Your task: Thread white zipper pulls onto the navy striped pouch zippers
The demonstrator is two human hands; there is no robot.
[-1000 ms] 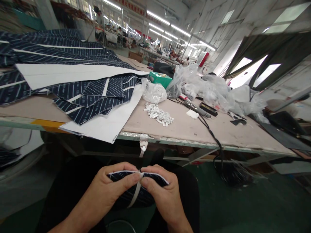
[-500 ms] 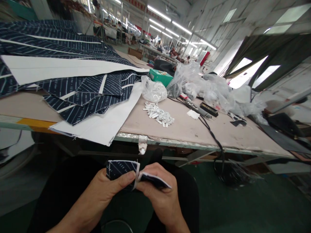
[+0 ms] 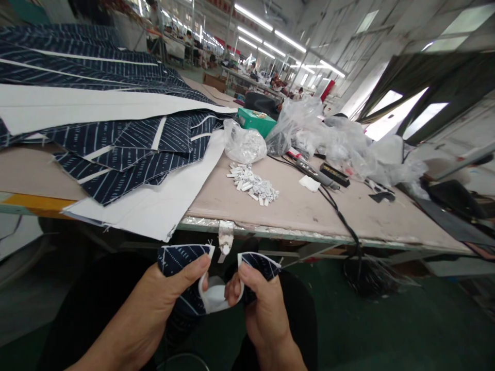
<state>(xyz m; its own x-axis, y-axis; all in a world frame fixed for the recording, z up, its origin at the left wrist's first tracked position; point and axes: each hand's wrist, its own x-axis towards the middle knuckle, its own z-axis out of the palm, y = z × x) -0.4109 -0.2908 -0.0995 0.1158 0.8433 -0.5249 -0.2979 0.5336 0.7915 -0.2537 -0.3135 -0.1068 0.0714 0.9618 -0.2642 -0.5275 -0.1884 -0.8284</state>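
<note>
A navy fabric piece (image 3: 177, 256) with white lettering, dotted lines and white edges is stretched between my two hands, in front of the table edge. My left hand (image 3: 164, 291) is closed on its left end, thumb on top. My right hand (image 3: 265, 301) pinches the right end between thumb and curled fingers. Between the hands the cloth sags in a curve, and its white inner side shows. Short loose threads stick out at both upper corners. The fingers under the cloth are partly hidden.
Striped navy fabric panels (image 3: 149, 141) and white sheets (image 3: 189, 193) lie on the table (image 3: 309, 216). A pile of small white pieces (image 3: 253, 184), a knotted plastic bag (image 3: 245, 144), a green box (image 3: 256, 121), a grey corded tool (image 3: 313, 171) and crumpled plastic (image 3: 344, 139) are nearby.
My hands have moved apart. The fabric, bunched between my thumbs before, is now spread with its white inner side showing. The camera view has shifted slightly.
</note>
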